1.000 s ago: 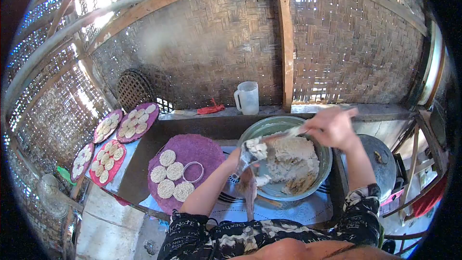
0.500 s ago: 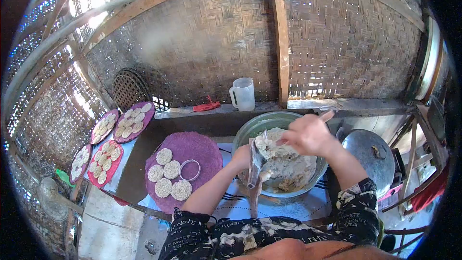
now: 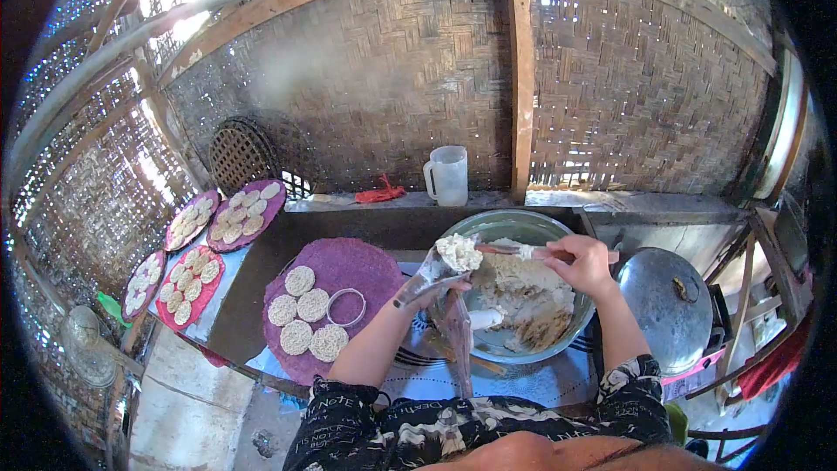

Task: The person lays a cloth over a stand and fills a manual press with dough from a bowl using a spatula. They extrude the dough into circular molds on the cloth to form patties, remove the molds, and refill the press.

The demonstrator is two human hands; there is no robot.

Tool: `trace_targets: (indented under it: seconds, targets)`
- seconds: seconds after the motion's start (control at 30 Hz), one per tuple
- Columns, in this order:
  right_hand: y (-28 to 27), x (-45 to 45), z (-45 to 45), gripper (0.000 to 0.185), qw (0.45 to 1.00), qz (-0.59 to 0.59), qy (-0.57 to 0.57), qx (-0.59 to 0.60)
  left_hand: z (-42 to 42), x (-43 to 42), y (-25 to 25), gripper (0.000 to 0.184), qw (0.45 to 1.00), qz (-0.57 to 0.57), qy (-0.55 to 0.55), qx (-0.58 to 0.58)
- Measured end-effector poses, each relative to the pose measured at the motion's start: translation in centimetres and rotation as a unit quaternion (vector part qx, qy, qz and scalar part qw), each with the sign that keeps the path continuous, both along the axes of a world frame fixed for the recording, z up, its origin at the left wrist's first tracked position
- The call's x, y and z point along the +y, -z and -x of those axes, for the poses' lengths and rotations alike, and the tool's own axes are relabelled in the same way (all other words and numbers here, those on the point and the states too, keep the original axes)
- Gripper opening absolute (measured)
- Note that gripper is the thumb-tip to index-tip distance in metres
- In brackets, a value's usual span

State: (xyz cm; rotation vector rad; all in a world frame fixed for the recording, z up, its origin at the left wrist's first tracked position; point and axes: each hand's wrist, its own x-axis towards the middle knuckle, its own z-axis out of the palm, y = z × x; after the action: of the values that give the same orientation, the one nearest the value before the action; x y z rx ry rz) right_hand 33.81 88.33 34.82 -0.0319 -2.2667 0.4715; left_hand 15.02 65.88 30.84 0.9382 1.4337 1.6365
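Observation:
My left hand [image 3: 433,296] is closed around a hinged hand press at the bowl's left rim. The press's greyish barrel [image 3: 423,281] slants, with white dough [image 3: 459,253] heaped at its upper end. Its other arm [image 3: 458,340] hangs downward, and a white plunger [image 3: 486,317] sticks out over the bowl. My right hand [image 3: 582,265] grips a thin wooden stick [image 3: 545,254] held nearly level, dough clinging to it and its far end near the heaped dough. Below is a large round bowl [image 3: 501,220] containing pale, crumbly dough [image 3: 532,292] with a browner patch.
Left of the bowl, a purple round mat [image 3: 349,253] carries several coiled noodle discs [image 3: 297,309] and a white ring [image 3: 346,307]. More loaded mats [image 3: 247,216] stand farther left. A plastic jug [image 3: 448,176] is behind, a lidded pot [image 3: 667,301] at right.
The press has tilted over to the left, and its dough-filled end now faces up. My right hand has shifted slightly right and down, bringing the stick level toward the dough.

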Motion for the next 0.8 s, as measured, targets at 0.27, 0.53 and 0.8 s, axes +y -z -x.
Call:
trace_targets:
  seconds: [0.27, 0.53, 0.8]
  targets:
    - [-4.3, 0.1, -1.5, 0.021, 0.998, -0.029, -0.055, -0.001, 2.6, 1.3, 3.4, 0.064, 0.994, -0.067, 0.013, 0.081]
    - [-7.7, -2.4, -0.6, 0.01, 0.952, -0.285, -0.086, -0.073, 0.4, 1.2, 3.6, 0.036, 0.855, 0.262, -0.097, 0.437]
    - [-7.1, -3.5, 0.2, 0.011, 0.939, -0.327, -0.075, -0.072, 2.0, 1.3, 7.1, 0.049, 0.942, 0.142, -0.05, 0.301]
